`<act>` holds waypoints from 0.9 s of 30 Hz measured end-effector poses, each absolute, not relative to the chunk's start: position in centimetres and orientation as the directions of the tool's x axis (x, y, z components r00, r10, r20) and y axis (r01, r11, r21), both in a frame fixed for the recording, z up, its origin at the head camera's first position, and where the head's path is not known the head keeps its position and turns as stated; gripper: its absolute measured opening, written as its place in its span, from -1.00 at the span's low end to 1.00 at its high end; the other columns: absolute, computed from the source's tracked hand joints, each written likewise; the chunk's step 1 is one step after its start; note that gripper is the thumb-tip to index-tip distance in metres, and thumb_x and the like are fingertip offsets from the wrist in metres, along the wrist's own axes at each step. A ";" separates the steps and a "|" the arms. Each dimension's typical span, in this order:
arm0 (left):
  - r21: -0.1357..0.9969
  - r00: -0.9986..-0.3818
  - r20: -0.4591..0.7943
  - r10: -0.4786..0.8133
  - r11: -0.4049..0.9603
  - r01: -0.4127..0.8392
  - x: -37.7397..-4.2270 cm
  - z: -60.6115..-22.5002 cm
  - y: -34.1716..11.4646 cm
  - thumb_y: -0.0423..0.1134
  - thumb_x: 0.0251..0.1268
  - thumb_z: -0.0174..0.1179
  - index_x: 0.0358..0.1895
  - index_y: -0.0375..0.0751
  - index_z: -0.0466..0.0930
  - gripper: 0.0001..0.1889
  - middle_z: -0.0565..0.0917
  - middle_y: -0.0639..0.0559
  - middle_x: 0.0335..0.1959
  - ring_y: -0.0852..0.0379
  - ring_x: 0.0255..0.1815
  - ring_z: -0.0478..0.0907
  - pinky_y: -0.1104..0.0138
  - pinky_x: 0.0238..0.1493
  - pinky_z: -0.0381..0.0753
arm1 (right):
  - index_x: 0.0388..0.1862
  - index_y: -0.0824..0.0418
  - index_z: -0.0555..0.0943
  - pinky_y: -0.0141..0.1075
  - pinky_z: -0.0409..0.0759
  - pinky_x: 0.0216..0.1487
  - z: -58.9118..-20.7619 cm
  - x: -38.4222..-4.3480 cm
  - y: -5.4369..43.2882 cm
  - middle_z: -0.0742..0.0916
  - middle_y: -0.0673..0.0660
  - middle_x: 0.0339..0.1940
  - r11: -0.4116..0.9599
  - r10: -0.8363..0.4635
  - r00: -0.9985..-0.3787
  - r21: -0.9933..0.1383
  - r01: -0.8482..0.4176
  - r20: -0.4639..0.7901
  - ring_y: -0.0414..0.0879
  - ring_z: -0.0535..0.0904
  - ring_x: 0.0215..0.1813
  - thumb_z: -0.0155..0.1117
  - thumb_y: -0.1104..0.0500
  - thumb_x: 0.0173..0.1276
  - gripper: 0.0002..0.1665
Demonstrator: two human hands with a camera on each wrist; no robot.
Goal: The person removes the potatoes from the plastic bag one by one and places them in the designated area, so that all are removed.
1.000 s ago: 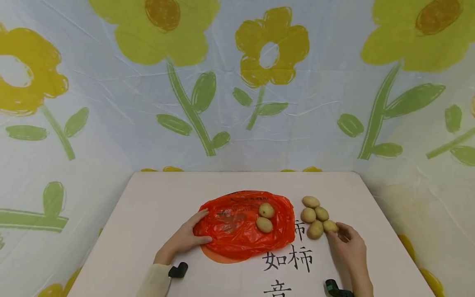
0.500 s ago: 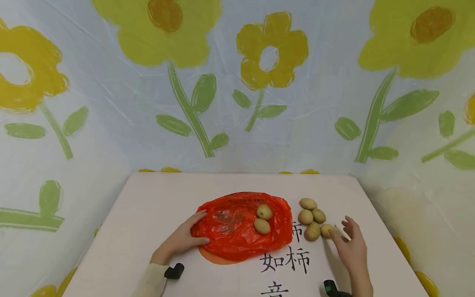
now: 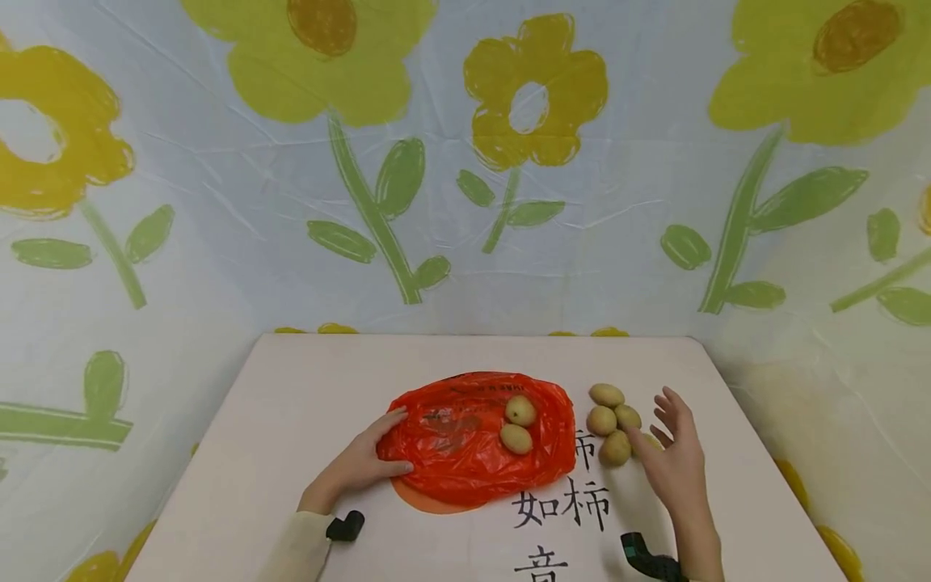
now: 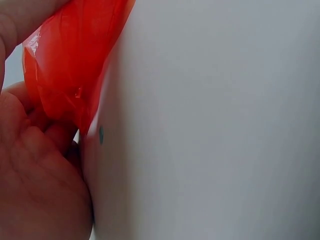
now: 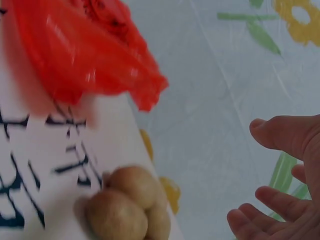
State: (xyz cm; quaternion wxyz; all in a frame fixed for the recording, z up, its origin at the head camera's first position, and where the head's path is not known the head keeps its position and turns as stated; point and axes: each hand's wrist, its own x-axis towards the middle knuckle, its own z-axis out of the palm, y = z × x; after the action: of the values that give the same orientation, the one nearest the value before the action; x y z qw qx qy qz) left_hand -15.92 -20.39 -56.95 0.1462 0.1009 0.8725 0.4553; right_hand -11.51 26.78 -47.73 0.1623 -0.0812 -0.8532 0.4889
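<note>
A red plastic bag (image 3: 451,436) with dark printing lies on the table, and two small potatoes (image 3: 516,439) rest on its right part. At the bag's left end, my left hand (image 3: 360,461) holds it, thumb on the near side and fingers around the far side; the left wrist view shows the red film (image 4: 75,60) between them. Several more potatoes (image 3: 616,449) sit in a cluster right of the bag. Beside this cluster my right hand (image 3: 675,457) has its fingers spread, holding nothing; its thumb partly hides the rightmost potato. In the right wrist view the hand is apart from the potatoes (image 5: 117,215).
The pale table (image 3: 305,372) carries black written characters (image 3: 560,505) and an orange round print (image 3: 440,505) partly under the bag. Flower-patterned cloth (image 3: 567,267) hangs behind and at both sides. Dark wrist devices (image 3: 345,527) show near both forearms.
My right hand has let go of the rightmost potato, spread its fingers and moved a little forward and up over it. The left hand and bag have stayed in place.
</note>
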 end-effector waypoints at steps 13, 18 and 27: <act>0.826 -0.935 -0.178 0.306 0.563 0.028 -16.0 -56.5 -20.1 0.07 0.08 0.54 0.60 0.18 0.24 -0.03 0.23 0.08 0.64 -0.21 0.63 0.16 -0.24 0.44 0.40 | 0.63 0.11 0.17 0.14 0.48 0.35 -45.7 -11.9 20.6 0.40 0.32 0.55 0.407 0.062 -0.985 -0.905 -0.125 0.164 0.35 0.40 0.50 0.45 0.19 0.38 -0.05; 0.823 -0.931 -0.182 0.315 0.567 0.031 -16.2 -56.7 -20.1 0.09 0.08 0.53 0.60 0.21 0.24 -0.03 0.22 0.09 0.65 -0.20 0.62 0.17 -0.23 0.43 0.42 | 0.58 0.12 0.26 0.15 0.46 0.41 -45.6 -12.1 19.4 0.42 0.26 0.55 0.384 0.010 -0.990 -0.915 -0.125 0.139 0.31 0.38 0.52 0.46 0.18 0.37 -0.12; 0.841 -0.929 -0.171 0.328 0.540 0.036 -16.0 -56.8 -20.3 0.07 0.06 0.55 0.61 0.16 0.21 0.01 0.21 0.03 0.65 -0.23 0.63 0.15 -0.22 0.44 0.42 | 0.52 0.19 0.36 0.19 0.54 0.37 -47.7 -13.0 17.5 0.49 0.30 0.50 0.376 -0.125 -0.992 -0.925 -0.056 0.009 0.32 0.49 0.44 0.48 0.08 0.37 -0.18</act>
State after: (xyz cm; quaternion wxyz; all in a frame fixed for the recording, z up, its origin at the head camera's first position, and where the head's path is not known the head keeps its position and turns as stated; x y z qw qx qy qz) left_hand -16.04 -20.30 -56.75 0.1559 0.1055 0.8636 0.4677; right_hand -12.96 17.53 -47.71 -0.0312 0.0546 -0.8290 0.5558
